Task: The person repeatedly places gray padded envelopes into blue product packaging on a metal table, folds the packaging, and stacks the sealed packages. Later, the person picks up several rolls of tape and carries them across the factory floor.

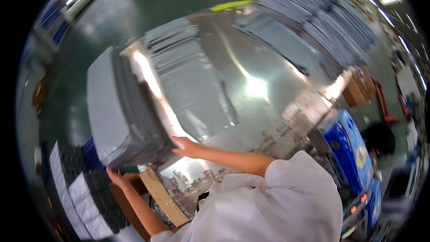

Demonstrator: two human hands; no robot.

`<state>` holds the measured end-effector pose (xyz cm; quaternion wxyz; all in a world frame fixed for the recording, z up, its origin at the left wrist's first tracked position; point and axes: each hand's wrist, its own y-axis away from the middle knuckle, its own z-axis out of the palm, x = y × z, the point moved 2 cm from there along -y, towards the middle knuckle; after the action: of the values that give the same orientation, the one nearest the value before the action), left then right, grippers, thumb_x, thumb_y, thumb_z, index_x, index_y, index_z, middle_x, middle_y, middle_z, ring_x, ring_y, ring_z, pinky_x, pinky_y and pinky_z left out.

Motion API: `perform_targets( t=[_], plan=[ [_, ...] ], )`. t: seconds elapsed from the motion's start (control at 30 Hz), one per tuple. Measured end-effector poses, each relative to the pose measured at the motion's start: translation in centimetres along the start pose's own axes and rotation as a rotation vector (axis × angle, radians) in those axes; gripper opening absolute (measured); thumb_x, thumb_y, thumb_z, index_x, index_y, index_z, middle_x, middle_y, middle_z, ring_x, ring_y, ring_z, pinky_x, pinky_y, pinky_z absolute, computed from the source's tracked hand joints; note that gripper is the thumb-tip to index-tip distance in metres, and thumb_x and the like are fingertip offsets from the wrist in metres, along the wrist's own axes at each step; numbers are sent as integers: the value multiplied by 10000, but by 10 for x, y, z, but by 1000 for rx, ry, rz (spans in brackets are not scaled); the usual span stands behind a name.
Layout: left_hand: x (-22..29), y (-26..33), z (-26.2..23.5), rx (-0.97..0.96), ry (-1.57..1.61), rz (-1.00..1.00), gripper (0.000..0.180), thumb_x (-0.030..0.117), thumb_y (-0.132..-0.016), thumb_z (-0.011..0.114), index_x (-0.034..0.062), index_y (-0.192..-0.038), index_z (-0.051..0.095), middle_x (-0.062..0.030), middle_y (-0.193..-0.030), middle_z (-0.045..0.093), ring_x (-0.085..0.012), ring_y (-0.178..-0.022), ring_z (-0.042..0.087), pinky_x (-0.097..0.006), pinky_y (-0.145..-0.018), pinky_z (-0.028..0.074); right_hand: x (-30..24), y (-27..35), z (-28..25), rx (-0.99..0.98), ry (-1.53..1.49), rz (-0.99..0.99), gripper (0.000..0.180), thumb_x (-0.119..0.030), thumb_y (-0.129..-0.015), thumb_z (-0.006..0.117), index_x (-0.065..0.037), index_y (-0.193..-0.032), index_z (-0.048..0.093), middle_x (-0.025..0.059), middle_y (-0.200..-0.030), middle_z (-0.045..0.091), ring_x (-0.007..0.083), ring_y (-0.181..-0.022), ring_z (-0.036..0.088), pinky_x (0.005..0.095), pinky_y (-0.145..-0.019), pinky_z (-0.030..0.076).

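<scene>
A thick stack of grey plastic bags [105,103] lies along the left edge of the shiny metal table [264,107]. My left hand [117,178] is at its near left corner, the fingertips against the lower edge and partly hidden. On the other side of that near end, my right hand [187,147] reaches across with fingers stretched and apart, the tips by the stack's side. Just beyond my right hand, a row of overlapping grey bags [192,94] runs away over the table.
Tall piles of grey bags [313,13] and a flat grey bundle [277,38] occupy the far right. Below the table's left edge are an open cardboard box [163,197] and wrapped packs [92,204]. Blue boxes [349,148] and a brown carton [358,87] stand right.
</scene>
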<state>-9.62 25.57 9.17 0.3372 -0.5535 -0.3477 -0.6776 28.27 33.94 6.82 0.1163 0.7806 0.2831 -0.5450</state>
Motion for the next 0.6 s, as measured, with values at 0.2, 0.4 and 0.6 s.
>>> perform_targets(
  t=[0.2,0.4,0.6],
  plan=[
    [-148,125,-51,-80,-394,-163,224,118,-809,408,51,-1003,497,-20,-853,487,-149,-746,453,-275,-646,371,116,250,-271,300,1080,826,611,-259,-683,577,-34,-1211,369,174,-1207,380,372,-1091,344,445,-918,270],
    [-187,214,21,-510,-616,278,376,20,-704,542,16,-1071,464,-114,-1119,452,-244,-1017,439,-337,-841,371,154,445,-447,-195,1775,1366,390,-257,-808,394,-88,-1144,496,144,-1253,388,274,-1225,262,475,-1007,112],
    [-112,275,183,-939,-799,732,346,-19,-651,526,56,-989,528,-169,-1186,413,-338,-1064,407,-407,-903,325,178,437,-454,-440,1587,1145,239,-197,-760,464,-127,-888,653,58,-899,628,219,-848,596,425,-683,441]
  ],
)
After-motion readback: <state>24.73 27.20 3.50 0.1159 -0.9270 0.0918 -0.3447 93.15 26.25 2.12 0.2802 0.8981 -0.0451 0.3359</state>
